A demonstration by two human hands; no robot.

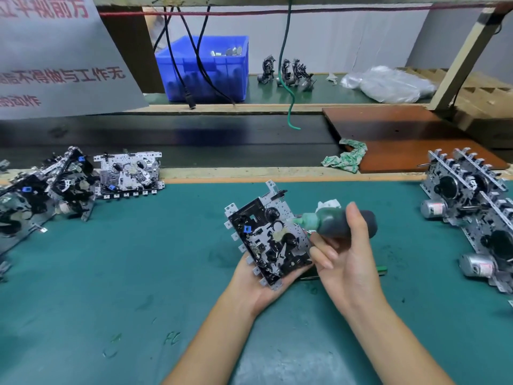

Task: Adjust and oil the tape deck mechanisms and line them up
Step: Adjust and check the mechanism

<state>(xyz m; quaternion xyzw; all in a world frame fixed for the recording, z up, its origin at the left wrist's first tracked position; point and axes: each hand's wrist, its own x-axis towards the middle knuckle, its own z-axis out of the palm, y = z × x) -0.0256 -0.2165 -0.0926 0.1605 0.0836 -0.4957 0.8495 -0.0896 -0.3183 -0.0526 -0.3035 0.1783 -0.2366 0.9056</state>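
Left hand: the left hand point(256, 284) was under a tape deck part point(268, 236), fingers curled around its bottom edge, holding it up over the green desk point(138, 273).
Right hand: the right hand point(342, 254) was wrapped tight around a dark oil bottle point(338, 224).
Bottle tip: the green tip point(301, 219) touched the right side of the held part.
Done pile: more parts point(69, 182) lay on the desk, far left.
Waiting row: other parts with round silver motors point(477, 209) stood on the far right.
Rag: a green and white rag point(347, 157) lay at the back.
Bin: a blue bin point(205, 68) sat on the shelf behind.
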